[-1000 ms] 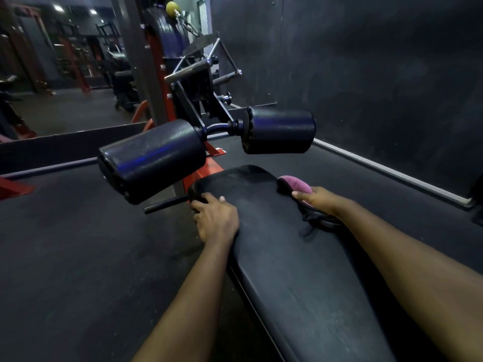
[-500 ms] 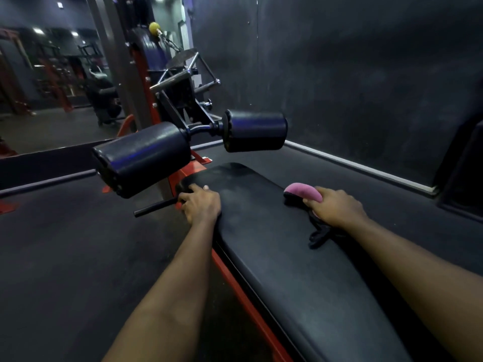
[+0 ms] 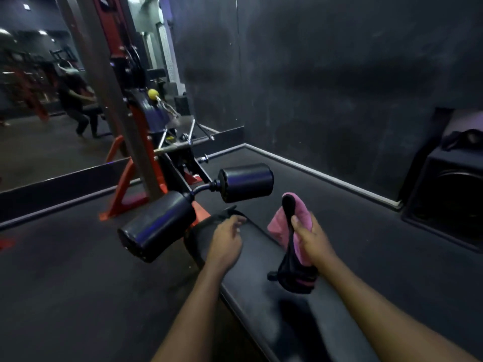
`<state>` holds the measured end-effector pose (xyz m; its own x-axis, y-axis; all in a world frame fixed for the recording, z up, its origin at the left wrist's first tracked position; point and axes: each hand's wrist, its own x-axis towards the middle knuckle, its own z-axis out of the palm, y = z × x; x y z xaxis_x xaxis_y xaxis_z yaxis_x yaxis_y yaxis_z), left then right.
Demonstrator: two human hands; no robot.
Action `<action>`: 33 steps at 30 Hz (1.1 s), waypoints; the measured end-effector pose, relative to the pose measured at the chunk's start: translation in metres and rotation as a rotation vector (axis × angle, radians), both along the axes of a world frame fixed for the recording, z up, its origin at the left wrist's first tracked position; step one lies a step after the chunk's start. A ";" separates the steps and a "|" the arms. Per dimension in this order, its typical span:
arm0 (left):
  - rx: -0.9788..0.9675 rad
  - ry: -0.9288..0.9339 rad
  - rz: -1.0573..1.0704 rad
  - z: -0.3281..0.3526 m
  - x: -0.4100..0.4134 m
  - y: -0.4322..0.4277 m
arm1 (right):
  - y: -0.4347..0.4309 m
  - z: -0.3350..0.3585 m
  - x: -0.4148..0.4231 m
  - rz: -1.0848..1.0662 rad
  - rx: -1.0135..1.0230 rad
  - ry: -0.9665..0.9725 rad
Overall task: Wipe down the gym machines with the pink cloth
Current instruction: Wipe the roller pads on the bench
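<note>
**A:** What is the right hand [image 3: 313,241] doing?

**B:** It's gripping the soft pink cloth [image 3: 300,212], with the fingers curling round the bunched fabric. It's holding the cloth up in the air, clear of the long black padded bench [image 3: 256,257]. A dark strip of fabric [image 3: 295,275] is hanging below the fist, and I can't tell whether it belongs to the cloth.

**A:** And the left hand [image 3: 226,244]?

**B:** It's hovering at the far end of the bench, fingers loosely bent and grasping nothing. I can't tell whether it's touching the pad.

**A:** So what's worrying you, biggest thing first?

**B:** The red steel frame [image 3: 122,192] is standing just beyond the bench, with metal bars sticking out of it. Anyone leaning in to wipe there is risking a knocked forearm.

**A:** And next?

**B:** The rollers. The near black cylindrical roller pad [image 3: 156,226] is sitting just beside the left hand. The far black cylindrical roller pad [image 3: 247,182] is sitting just beyond the cloth. I'm guessing they turn on their bar. If so, a sideways wipe could be spinning a roller instead of cleaning it, and the cloth could be sliding off.

**A:** And the smallest?

**B:** The hanging strip. It's dangling loose, so it could be snagging on the bar between the rollers or trailing over the bench. And the cloth is bunched up, so only a small patch would be meeting the surface and some parts might be going unwiped.
</note>
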<state>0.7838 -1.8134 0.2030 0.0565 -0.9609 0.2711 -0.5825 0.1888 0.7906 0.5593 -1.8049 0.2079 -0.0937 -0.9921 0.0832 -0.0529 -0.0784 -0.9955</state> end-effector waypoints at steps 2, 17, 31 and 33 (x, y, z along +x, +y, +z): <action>0.114 0.087 -0.109 0.057 0.001 0.031 | 0.028 0.061 0.014 0.105 0.111 -0.156; 0.352 -0.155 -0.159 0.375 0.108 0.233 | 0.227 0.355 0.107 0.421 0.443 -0.337; 0.493 -0.378 -0.094 0.411 0.252 0.245 | 0.200 0.358 0.209 0.484 0.388 -0.033; 0.495 -0.424 -0.095 0.405 0.255 0.226 | 0.172 0.347 0.214 0.521 0.490 -0.001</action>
<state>1.0388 -1.5877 0.6083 -0.0492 -0.9733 -0.2241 -0.8615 -0.0721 0.5026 0.7734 -1.6325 0.5545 0.4032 -0.8311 -0.3831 -0.1289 0.3628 -0.9229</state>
